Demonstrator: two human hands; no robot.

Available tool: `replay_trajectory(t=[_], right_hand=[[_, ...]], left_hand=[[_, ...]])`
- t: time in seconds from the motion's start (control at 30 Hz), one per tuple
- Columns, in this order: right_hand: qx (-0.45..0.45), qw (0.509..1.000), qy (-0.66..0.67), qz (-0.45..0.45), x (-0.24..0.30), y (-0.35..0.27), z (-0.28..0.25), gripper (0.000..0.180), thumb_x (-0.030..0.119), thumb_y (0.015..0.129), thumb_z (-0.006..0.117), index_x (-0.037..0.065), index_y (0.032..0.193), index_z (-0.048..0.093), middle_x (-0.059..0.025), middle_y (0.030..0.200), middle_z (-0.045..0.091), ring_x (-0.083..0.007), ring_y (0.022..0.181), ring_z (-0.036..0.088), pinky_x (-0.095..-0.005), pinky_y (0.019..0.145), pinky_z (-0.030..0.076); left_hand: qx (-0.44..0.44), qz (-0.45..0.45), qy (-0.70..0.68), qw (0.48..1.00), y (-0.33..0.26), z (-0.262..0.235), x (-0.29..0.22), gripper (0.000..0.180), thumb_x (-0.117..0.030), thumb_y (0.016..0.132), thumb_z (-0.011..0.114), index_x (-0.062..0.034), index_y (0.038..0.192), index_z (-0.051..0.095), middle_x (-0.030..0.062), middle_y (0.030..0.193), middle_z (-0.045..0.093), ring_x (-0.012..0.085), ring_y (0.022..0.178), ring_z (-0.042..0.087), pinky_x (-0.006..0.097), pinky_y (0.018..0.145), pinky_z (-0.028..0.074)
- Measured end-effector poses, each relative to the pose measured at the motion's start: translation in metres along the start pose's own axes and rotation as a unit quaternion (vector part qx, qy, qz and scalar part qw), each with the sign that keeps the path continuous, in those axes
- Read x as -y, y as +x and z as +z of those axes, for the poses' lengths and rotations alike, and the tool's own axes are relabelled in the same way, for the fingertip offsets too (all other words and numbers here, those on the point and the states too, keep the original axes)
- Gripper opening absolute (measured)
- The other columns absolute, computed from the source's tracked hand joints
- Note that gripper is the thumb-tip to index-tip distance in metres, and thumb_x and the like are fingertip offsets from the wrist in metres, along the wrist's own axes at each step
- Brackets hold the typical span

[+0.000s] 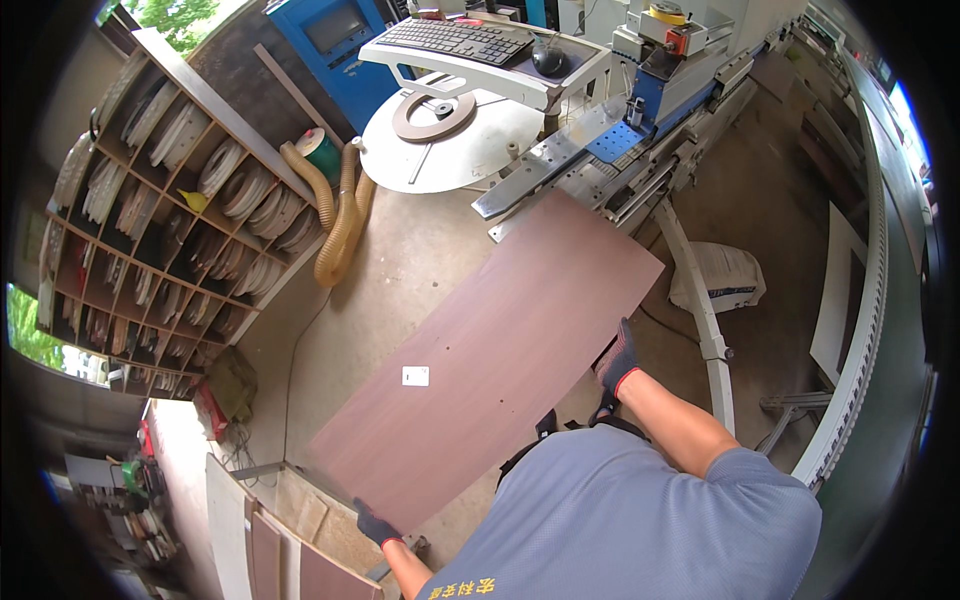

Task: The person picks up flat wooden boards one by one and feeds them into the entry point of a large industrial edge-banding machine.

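Note:
A long reddish-brown wood-grain panel (480, 340) slants across the view, with a small white label (415, 376) and a few small dark holes on its face. My left hand (375, 524), in a dark glove, grips the panel's near left corner. At the right, my right hand (618, 360) in a dark glove holds the long edge close to my body; part of its fingers is hidden. The panel's far end reaches the metal bed of a machine (610, 150); whether it rests there I cannot tell.
A shelf (165, 200) of edging rolls stands at the left. Ahead are a round white table (450, 150), a keyboard stand (480, 45) and brown hoses (340, 240). A white sack (720, 277) lies beside a pale frame leg (698, 300). More panels (270, 550) stand at lower left.

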State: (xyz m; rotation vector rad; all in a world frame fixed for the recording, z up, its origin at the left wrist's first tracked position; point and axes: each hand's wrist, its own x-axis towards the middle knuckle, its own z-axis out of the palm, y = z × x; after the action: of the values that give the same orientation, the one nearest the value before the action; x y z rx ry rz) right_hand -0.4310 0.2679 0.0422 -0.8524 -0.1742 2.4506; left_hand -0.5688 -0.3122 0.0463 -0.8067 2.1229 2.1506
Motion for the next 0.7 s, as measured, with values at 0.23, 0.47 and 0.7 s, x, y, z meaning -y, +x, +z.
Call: replay_trajectory(t=[0.23,0.47,0.7], right_hand=[[-0.064,0.993,-0.066,0.071,-0.053,0.002,0.001,0.065,0.051,0.085,0.055,0.010,0.134,0.040,-0.0080,0.136,0.044,-0.0242,0.128,0.037,-0.0347,0.108,0.025],[-0.122,0.962,-0.221,-0.101,-0.047,0.049,0.005,0.039,0.036,0.082,0.067,0.002,0.098,0.058,-0.0020,0.096,0.057,-0.0126,0.087,0.051,-0.0311,0.083,0.041],[-0.164,0.925,-0.320,-0.124,-0.003,0.070,0.001,0.036,0.042,0.081,0.066,0.009,0.070,0.055,0.0021,0.063,0.046,-0.0106,0.057,0.038,-0.0300,0.055,0.034]], left_hand=[[0.092,-0.023,0.097,0.991,0.013,0.090,-0.001,0.047,-0.037,0.093,0.049,0.0061,0.108,0.060,0.0113,0.099,0.063,0.0194,0.084,0.060,0.032,0.076,0.049],[0.175,-0.049,0.070,0.981,0.021,0.167,0.016,0.033,-0.034,0.089,0.059,-0.0022,0.079,0.059,0.0060,0.080,0.060,0.0146,0.071,0.055,0.030,0.067,0.047],[0.219,-0.068,0.138,0.963,-0.002,0.205,0.014,0.041,-0.037,0.090,0.056,0.0013,0.103,0.059,0.0100,0.095,0.063,0.0205,0.083,0.060,0.035,0.074,0.050]])
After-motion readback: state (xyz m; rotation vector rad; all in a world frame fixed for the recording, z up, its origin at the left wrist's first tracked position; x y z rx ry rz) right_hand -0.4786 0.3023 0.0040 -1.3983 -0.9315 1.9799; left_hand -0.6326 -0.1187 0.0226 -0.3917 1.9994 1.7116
